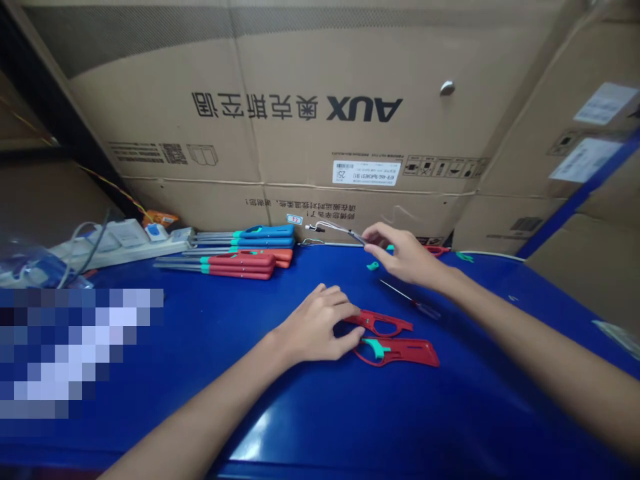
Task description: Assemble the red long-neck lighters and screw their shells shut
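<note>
My left hand (pixel 315 327) rests on the blue table, its fingers and thumb gripping the end of a red plastic lighter shell (pixel 381 322). Just beyond lies a second red shell (pixel 415 351) with a teal insert (pixel 375 347). My right hand (pixel 403 253) is raised at the back of the table. Its thumb and forefinger pinch the dark end of a thin metal igniter piece with white wires (pixel 335 230). A small teal plastic part (pixel 373 265) lies just below those fingers, and a thin screwdriver (pixel 410 300) lies under my right wrist.
Several long-nosed lighters in blue (pixel 265 232), orange (pixel 260 255) and red (pixel 235 265) lie in rows at the back. A power strip (pixel 120 245) with cables sits to the left. Large AUX cardboard boxes (pixel 300 107) stand behind the blue table (pixel 200 400).
</note>
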Available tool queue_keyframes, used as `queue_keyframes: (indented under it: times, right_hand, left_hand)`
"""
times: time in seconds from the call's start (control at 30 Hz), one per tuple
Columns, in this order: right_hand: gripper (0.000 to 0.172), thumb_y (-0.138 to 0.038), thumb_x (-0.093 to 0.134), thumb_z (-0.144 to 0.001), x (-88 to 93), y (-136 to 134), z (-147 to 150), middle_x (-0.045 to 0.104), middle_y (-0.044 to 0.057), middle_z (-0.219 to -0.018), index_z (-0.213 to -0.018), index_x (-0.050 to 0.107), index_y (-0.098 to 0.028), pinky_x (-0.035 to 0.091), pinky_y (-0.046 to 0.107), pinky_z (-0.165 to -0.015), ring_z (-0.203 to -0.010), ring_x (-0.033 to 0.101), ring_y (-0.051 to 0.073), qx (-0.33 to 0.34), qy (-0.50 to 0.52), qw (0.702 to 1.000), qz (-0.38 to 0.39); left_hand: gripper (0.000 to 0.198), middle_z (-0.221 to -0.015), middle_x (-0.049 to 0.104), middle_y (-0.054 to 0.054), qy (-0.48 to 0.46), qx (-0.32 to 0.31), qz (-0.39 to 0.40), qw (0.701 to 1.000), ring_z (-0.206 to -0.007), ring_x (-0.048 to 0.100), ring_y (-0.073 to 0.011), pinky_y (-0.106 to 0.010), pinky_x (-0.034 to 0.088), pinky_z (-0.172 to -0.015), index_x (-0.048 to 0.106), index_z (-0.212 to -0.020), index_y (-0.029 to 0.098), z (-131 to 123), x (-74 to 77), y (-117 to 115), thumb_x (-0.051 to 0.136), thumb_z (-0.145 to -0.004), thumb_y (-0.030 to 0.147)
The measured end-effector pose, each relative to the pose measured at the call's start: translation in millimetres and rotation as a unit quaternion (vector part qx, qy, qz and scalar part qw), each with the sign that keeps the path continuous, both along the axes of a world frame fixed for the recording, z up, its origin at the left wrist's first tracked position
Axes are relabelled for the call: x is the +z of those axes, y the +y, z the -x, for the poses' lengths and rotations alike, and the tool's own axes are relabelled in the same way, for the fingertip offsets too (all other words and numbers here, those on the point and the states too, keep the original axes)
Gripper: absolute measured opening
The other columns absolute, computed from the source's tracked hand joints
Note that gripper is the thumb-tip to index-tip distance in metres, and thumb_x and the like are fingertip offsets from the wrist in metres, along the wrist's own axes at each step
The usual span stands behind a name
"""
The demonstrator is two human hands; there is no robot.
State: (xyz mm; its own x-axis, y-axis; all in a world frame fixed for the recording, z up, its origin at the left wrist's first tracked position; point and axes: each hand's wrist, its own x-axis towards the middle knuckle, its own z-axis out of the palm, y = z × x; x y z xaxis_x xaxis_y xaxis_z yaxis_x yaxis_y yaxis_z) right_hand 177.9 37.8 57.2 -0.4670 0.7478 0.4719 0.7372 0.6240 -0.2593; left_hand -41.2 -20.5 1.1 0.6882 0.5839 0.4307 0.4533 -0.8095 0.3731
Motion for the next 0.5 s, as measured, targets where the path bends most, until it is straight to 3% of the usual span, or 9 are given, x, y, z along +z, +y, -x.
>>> queue_keyframes:
  times: [0.17,0.27,0.37,0.5]
  right_hand:
    - [0.02,-0.018,0.047,-0.099,-20.9,-56.0,-8.9,0.072,0.011,-0.101,-0.113,0.061,-0.016,0.057,0.037,-0.081,-0.092,0.068,0.021,0.089,0.033,0.991,-0.096]
    - [0.027,-0.009,0.045,-0.097,-38.5,-71.0,-10.1,0.073,0.013,-0.101,-0.118,0.061,-0.013,0.057,0.04,-0.08,-0.09,0.068,0.023,0.132,0.015,0.981,-0.141]
    - [0.028,-0.006,0.045,-0.097,-47.4,-74.8,-8.6,0.073,0.014,-0.103,-0.121,0.059,-0.012,0.058,0.039,-0.08,-0.091,0.068,0.022,0.147,0.011,0.974,-0.174]
    - [0.02,-0.007,0.053,-0.094,-45.6,-73.4,-4.9,0.074,0.015,-0.096,-0.113,0.062,-0.009,0.059,0.04,-0.076,-0.088,0.068,0.024,0.166,0.01,0.963,-0.213]
  left_hand:
    - [0.045,-0.116,0.072,-0.013,-0.157,0.075,-0.038,0.984,-0.105,0.069,-0.0243,-0.046,0.054,-0.096,0.058,-0.132,0.014,-7.6,-9.7,1.6,0.06,-0.093,0.035]
    - [0.03,-0.12,0.072,-0.011,-0.224,0.072,-0.063,0.97,-0.106,0.071,-0.0217,-0.039,0.058,-0.094,0.065,-0.122,0.018,-11.4,-10.3,0.9,0.058,-0.096,0.032]
    - [0.019,-0.113,0.075,-0.008,-0.263,0.026,-0.101,0.959,-0.099,0.073,-0.0184,-0.033,0.061,-0.087,0.069,-0.111,0.02,-14.0,-7.2,-1.4,0.059,-0.096,0.024]
    - [0.028,-0.108,0.076,-0.005,-0.292,-0.012,-0.169,0.941,-0.099,0.072,-0.0174,-0.033,0.061,-0.088,0.066,-0.116,0.021,-12.2,-1.8,-3.2,0.062,-0.091,0.009]
